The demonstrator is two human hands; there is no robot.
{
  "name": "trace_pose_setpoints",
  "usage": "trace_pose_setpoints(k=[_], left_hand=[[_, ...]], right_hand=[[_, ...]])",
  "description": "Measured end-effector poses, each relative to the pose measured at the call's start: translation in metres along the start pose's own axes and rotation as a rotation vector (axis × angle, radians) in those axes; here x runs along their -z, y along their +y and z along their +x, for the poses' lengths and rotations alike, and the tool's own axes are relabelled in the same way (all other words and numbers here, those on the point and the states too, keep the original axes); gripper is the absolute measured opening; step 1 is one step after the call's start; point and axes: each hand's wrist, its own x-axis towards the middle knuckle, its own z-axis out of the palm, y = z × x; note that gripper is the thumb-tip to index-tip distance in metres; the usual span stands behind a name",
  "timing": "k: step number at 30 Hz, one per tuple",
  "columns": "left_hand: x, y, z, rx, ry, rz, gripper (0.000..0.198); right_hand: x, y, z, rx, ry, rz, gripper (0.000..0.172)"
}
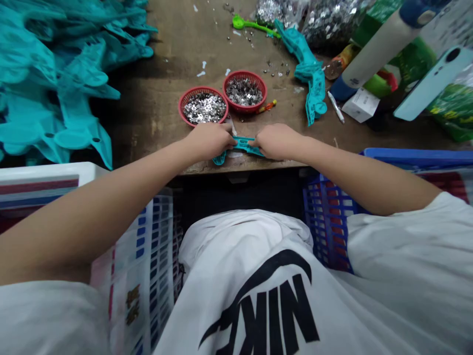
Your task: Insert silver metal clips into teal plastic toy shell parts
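Both hands meet at the near edge of the brown table (155, 108). My left hand (209, 140) and my right hand (277, 142) are closed on the two ends of one teal plastic part (244, 144), which lies flat between them. Its lower left tip sticks out under my left hand. Just beyond the hands stand two small red baskets, the left basket (203, 105) and the right basket (245, 91), both filled with small silvery metal pieces.
A large heap of teal plastic parts (55, 74) covers the table's left. Another teal part (308, 69), a green plastic tool (251, 24), bags of silvery pieces (325, 19), a white box (360, 104) and a pen lie far right. A blue crate (332, 212) stands at my right, a white crate (148, 266) at my left.
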Motion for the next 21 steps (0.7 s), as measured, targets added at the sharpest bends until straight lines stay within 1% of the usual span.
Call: trace_pose_setpoints(k=[4, 9, 12, 16, 21], left_hand=[[-0.007, -0.003, 0.001, 0.004, 0.045, -0.014, 0.045], [-0.013, -0.007, 0.001, -0.027, 0.074, 0.005, 0.046], [-0.012, -0.006, 0.001, -0.042, 0.069, 0.030, 0.046], [-0.008, -0.004, -0.001, -0.055, 0.047, 0.047, 0.044], [-0.007, -0.002, -0.001, -0.060, 0.038, 0.073, 0.039]], right_hand=[[0.000, 0.000, -0.002, 0.018, 0.002, -0.038, 0.057], [0.003, 0.003, -0.003, 0.005, 0.124, 0.018, 0.054], [0.002, 0.004, -0.001, 0.010, 0.157, 0.062, 0.055], [0.000, 0.003, 0.001, 0.061, 0.135, 0.070, 0.051], [0.002, 0.004, 0.005, 0.106, 0.053, 0.044, 0.050]])
